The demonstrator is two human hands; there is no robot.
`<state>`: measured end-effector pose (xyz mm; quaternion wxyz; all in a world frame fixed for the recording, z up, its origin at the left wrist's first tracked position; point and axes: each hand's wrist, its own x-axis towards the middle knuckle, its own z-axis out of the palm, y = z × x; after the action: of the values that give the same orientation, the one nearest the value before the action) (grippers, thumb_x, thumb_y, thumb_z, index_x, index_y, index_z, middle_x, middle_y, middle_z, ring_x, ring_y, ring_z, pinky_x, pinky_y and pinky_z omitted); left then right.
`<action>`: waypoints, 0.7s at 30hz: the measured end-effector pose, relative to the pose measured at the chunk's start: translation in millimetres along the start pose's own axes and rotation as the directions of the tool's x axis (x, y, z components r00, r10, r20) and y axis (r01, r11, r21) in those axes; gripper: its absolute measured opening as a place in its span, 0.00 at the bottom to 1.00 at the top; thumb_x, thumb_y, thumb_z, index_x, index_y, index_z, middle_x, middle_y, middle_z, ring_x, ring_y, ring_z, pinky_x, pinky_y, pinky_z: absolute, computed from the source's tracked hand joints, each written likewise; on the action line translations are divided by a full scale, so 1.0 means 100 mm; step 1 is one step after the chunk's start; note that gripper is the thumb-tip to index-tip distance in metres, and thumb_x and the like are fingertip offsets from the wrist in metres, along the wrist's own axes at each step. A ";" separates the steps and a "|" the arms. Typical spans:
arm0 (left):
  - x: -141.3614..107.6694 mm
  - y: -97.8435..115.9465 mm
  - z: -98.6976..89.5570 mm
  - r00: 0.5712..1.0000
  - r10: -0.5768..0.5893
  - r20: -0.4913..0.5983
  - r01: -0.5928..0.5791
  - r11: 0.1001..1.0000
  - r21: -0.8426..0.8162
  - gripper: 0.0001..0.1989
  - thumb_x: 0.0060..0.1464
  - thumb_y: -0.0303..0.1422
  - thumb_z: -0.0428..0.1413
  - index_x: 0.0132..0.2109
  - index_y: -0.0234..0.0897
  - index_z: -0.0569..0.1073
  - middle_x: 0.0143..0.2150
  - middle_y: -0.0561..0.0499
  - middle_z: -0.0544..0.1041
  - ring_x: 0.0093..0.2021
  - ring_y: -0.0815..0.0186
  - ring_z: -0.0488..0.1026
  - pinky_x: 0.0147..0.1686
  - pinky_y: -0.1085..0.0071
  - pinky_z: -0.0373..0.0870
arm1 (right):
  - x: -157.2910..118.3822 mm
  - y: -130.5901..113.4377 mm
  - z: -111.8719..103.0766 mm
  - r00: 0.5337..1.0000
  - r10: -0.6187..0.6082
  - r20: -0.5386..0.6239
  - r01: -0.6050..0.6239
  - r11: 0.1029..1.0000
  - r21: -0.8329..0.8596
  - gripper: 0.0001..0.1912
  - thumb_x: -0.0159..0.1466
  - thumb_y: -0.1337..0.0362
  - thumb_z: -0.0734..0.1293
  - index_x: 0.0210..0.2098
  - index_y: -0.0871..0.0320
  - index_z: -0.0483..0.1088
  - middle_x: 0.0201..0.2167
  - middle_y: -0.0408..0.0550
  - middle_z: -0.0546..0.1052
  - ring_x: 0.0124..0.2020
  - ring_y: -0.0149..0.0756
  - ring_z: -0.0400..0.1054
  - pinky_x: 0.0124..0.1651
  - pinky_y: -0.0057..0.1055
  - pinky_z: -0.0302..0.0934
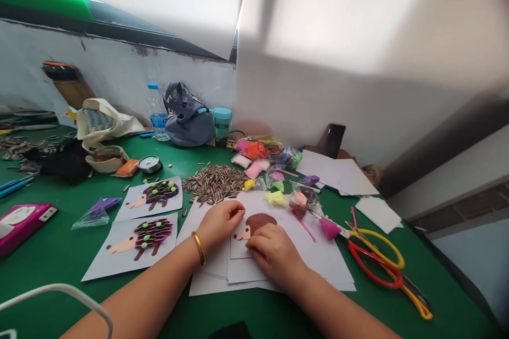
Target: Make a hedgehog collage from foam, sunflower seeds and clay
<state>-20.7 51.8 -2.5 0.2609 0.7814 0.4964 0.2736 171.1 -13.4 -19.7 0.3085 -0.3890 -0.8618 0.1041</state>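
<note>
Both hands press a brown clay hedgehog shape (254, 224) onto white paper (278, 267): left hand (219, 222) flat, fingers loosely spread; right hand (274, 255) curled, fingertips down. No legible writing.

Seed pile (215, 183) blocks ahead; scissors (377, 259) right; green table (51, 270) open left.

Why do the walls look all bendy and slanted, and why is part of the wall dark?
In the head view, the wide lens bends and tilts the wall and ledge; a big soft shadow crosses the wall at the upper right, daylight brightens the upper part; the left hand, right hand and the clay hedgehog look sharp, the far right edge is blurry.
</note>
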 end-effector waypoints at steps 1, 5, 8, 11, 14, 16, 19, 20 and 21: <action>0.00 0.00 0.00 1.000 -0.001 0.001 0.001 1.000 0.000 0.10 0.57 0.33 0.52 0.39 0.40 0.78 0.36 0.50 0.80 0.37 0.62 0.74 0.37 0.70 0.67 | 0.00 -0.01 0.00 1.000 -0.008 0.012 0.008 1.000 -0.020 0.06 0.63 0.70 0.66 0.36 0.54 0.74 0.33 0.46 0.77 0.38 0.38 0.68 0.41 0.35 0.58; 0.00 0.00 0.01 1.000 -0.002 0.004 0.002 1.000 0.005 0.10 0.58 0.33 0.51 0.39 0.39 0.78 0.35 0.50 0.80 0.36 0.63 0.74 0.36 0.70 0.67 | -0.02 -0.11 -0.06 0.994 -0.013 0.106 0.022 0.996 -0.084 0.08 0.64 0.69 0.65 0.38 0.51 0.76 0.35 0.46 0.77 0.38 0.38 0.66 0.41 0.36 0.57; 0.00 -0.01 0.01 1.000 -0.002 0.006 0.002 1.000 0.015 0.10 0.58 0.33 0.51 0.39 0.39 0.78 0.35 0.50 0.80 0.35 0.64 0.74 0.36 0.71 0.66 | -0.05 -0.19 -0.16 0.986 0.022 0.166 0.001 0.991 -0.136 0.12 0.63 0.67 0.66 0.45 0.50 0.75 0.41 0.49 0.75 0.43 0.41 0.64 0.44 0.39 0.57; 0.00 -0.01 0.02 1.000 -0.001 0.007 0.001 1.000 0.029 0.10 0.58 0.32 0.52 0.39 0.39 0.78 0.36 0.50 0.80 0.36 0.64 0.74 0.36 0.71 0.66 | -0.13 -0.20 -0.24 0.982 0.058 0.181 -0.024 0.983 -0.184 0.16 0.62 0.66 0.66 0.50 0.48 0.72 0.47 0.50 0.73 0.46 0.45 0.63 0.47 0.43 0.56; -0.01 0.01 0.02 1.000 0.004 0.003 -0.004 0.999 0.051 0.10 0.58 0.32 0.51 0.38 0.39 0.78 0.36 0.50 0.80 0.36 0.64 0.74 0.36 0.71 0.65 | -0.24 -0.17 -0.28 0.983 0.064 0.169 -0.032 0.982 -0.186 0.19 0.62 0.66 0.66 0.52 0.48 0.71 0.51 0.51 0.72 0.50 0.47 0.62 0.51 0.46 0.56; -0.02 0.03 0.02 1.000 0.011 -0.003 -0.011 0.997 0.070 0.10 0.58 0.31 0.51 0.38 0.40 0.78 0.36 0.50 0.80 0.36 0.63 0.74 0.36 0.70 0.64 | -0.30 -0.16 -0.28 0.983 0.056 0.173 -0.025 0.984 -0.174 0.20 0.61 0.67 0.66 0.53 0.46 0.70 0.53 0.50 0.71 0.51 0.48 0.61 0.52 0.47 0.56; -0.03 0.07 0.01 1.000 0.019 -0.008 -0.018 0.996 0.088 0.10 0.58 0.31 0.51 0.37 0.40 0.79 0.36 0.49 0.80 0.36 0.63 0.73 0.37 0.70 0.63 | -0.33 -0.16 -0.28 0.979 0.047 0.197 -0.014 0.987 -0.163 0.22 0.61 0.66 0.66 0.54 0.44 0.69 0.56 0.48 0.69 0.54 0.49 0.60 0.54 0.49 0.55; -0.03 0.07 0.01 1.000 0.019 -0.008 -0.019 0.996 0.090 0.10 0.58 0.31 0.51 0.37 0.40 0.79 0.36 0.49 0.80 0.36 0.63 0.73 0.37 0.70 0.63 | -0.33 -0.16 -0.27 0.979 0.054 0.198 -0.021 0.986 -0.166 0.23 0.61 0.66 0.66 0.55 0.44 0.68 0.57 0.48 0.68 0.55 0.50 0.59 0.55 0.50 0.55; -0.03 0.08 0.01 1.000 0.019 -0.009 -0.019 0.996 0.090 0.10 0.58 0.31 0.52 0.37 0.40 0.78 0.36 0.49 0.80 0.36 0.63 0.73 0.37 0.70 0.63 | -0.32 -0.16 -0.27 0.978 0.069 0.197 -0.035 0.984 -0.173 0.24 0.61 0.66 0.66 0.56 0.45 0.67 0.59 0.48 0.67 0.56 0.51 0.59 0.56 0.51 0.54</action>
<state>-16.0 46.3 1.2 0.2206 0.7957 0.5020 0.2572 193.6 -49.2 -6.1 0.1827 -0.4235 -0.8839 0.0778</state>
